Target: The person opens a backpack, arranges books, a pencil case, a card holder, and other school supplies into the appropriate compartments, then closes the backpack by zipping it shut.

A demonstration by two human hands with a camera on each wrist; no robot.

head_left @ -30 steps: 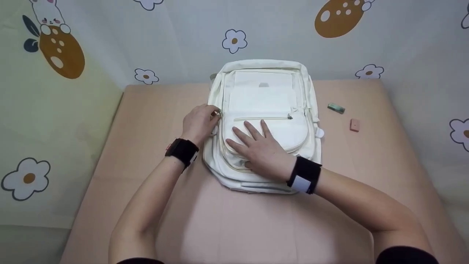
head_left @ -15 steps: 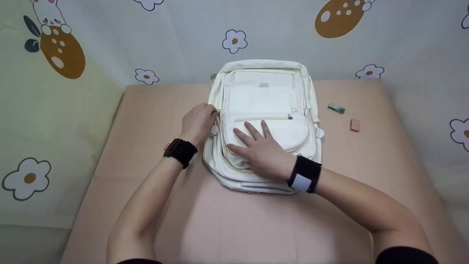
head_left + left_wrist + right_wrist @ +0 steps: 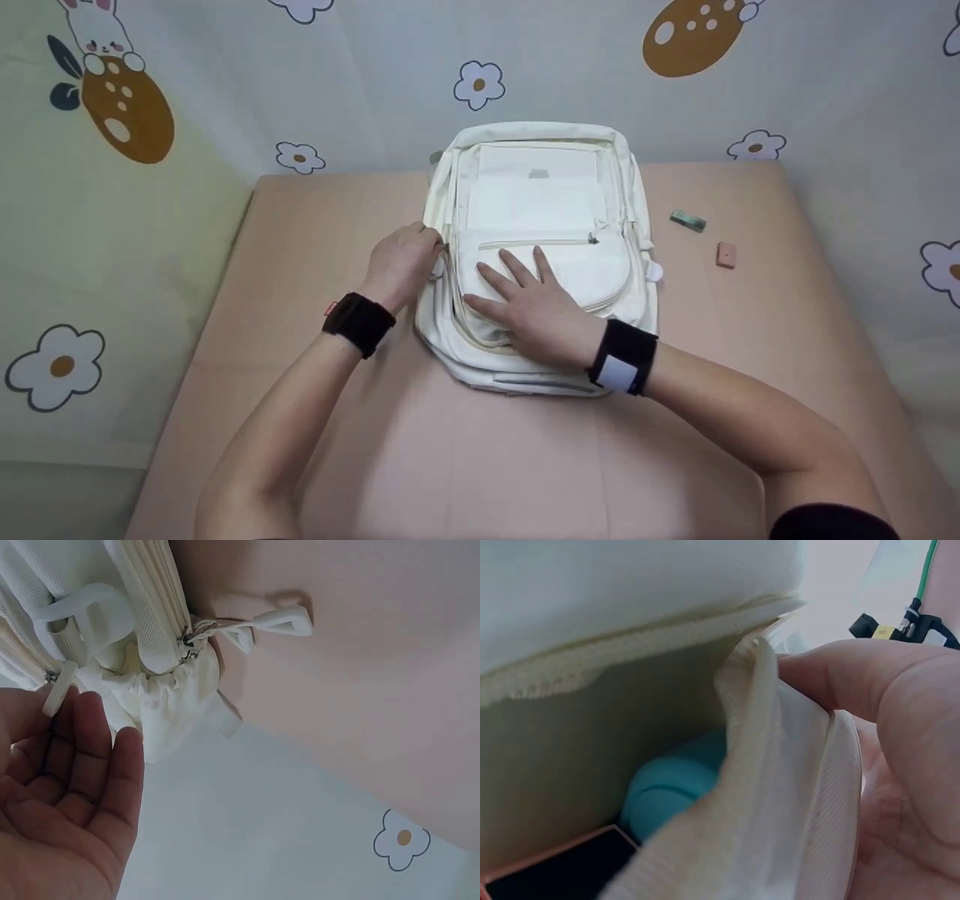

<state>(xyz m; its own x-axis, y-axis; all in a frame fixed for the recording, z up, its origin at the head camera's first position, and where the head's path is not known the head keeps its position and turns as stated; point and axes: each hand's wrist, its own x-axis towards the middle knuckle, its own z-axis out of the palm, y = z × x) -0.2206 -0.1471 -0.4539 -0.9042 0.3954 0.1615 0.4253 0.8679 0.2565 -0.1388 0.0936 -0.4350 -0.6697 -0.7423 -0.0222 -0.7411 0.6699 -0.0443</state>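
Observation:
A white backpack (image 3: 540, 199) lies front side up on the table. At its left edge my left hand (image 3: 403, 262) pinches a zipper pull (image 3: 60, 691) between thumb and curled fingers, plain in the left wrist view. Spread fingers of my right hand (image 3: 536, 307) rest on the front pocket (image 3: 600, 274), below its short zipper. In the right wrist view that thumb lies along the fabric edge of an unzipped compartment. Inside it show a rounded teal object (image 3: 667, 791) and a dark flat thing (image 3: 566, 870) with an orange-pink rim; their kinds are unclear.
A small green block (image 3: 688, 220) and a pink block (image 3: 726, 255) lie on the table (image 3: 525, 465) right of the backpack. Other loose zipper pulls (image 3: 283, 621) hang at the bag's side. A patterned curtain (image 3: 375, 82) stands behind.
My left hand has moved a little down the backpack's left edge, toward the person, with the zipper pull. The right hand stays in place on the front pocket.

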